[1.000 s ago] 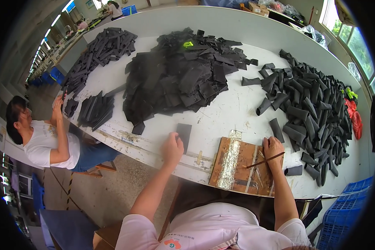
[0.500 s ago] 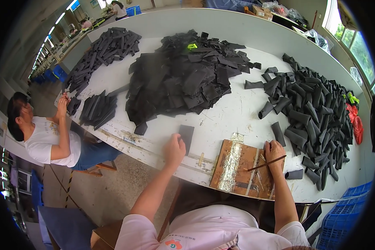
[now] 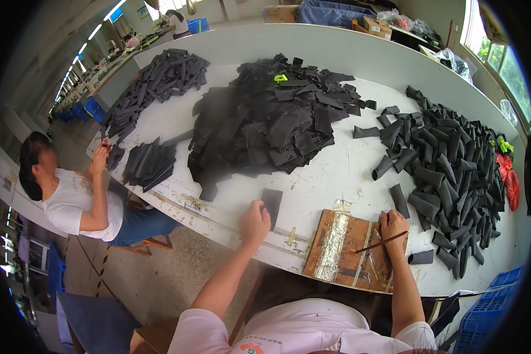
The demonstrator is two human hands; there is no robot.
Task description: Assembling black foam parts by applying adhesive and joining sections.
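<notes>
My left hand (image 3: 255, 223) is closed, its fingertips at the left edge of a flat black rectangular piece (image 3: 272, 204) on the white table. To the right, my right hand (image 3: 394, 225) rests with curled fingers at the upper right corner of a worn brown board (image 3: 353, 238). A thin brown stick (image 3: 371, 246) slants across this hand near the wrist and out over the board. How the fingers hold it is partly hidden. Shiny, crinkled clear tape (image 3: 331, 248) runs down the board's left part. Beside my right wrist lies a black folded tube-like piece (image 3: 421, 257).
A large heap of flat black pieces (image 3: 277, 127) covers the table's middle. Black tubes (image 3: 445, 171) pile up at right, near a red bag (image 3: 507, 183). At left, a co-worker (image 3: 79, 197) sits by a black stack (image 3: 150, 163). A blue crate (image 3: 492, 307) stands lower right.
The whole view has shifted a little, so everything appears lower and further right. Relative to the table, both my hands and the black piece stay nearly in place.
</notes>
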